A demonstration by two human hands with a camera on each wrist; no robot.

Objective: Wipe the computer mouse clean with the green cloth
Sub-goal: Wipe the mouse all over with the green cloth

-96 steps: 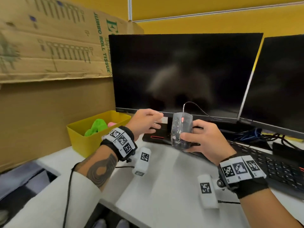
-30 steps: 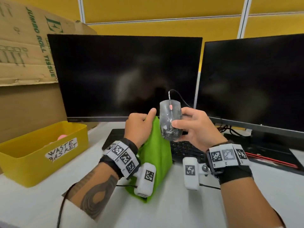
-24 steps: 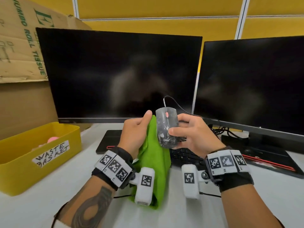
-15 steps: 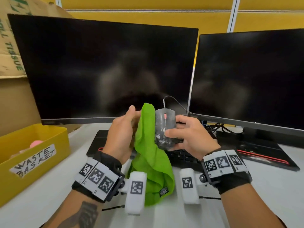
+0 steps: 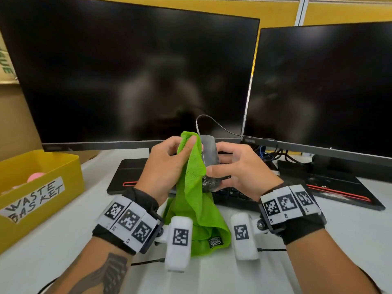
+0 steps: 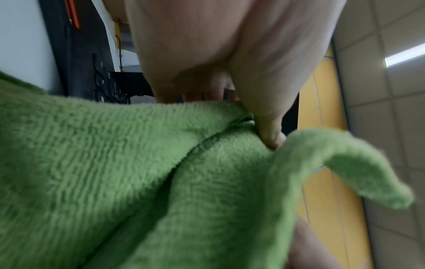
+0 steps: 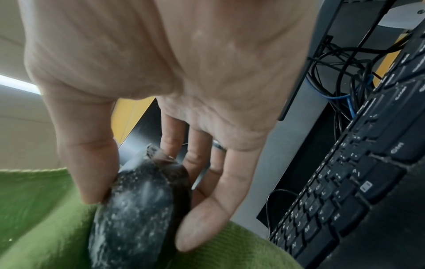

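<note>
Right now the right hand point(image 5: 237, 166) grips the mouse point(image 5: 209, 151) by its sides, thumb on the near side and fingers curled round the far one, holding it upright above the keyboard point(image 5: 233, 198). The left hand point(image 5: 165, 164) pinches the cloth point(image 5: 195, 187) near its top and lays it against the mouse's left side; the rest hangs down to the desk point(image 5: 350, 240).

White specks cover the mouse's shell in the right wrist view, so the wipe likely needs firm strokes along its length, with the right hand turning it to bare the parts under the thumb. Bunching the loose cloth would give a firmer pad.

Monitors point(image 5: 127, 81) stand close behind, the cord point(image 5: 214, 122) loops up from the mouse's top, and a bin point(image 5: 70, 166) sits well left. Open desk lies near.
</note>
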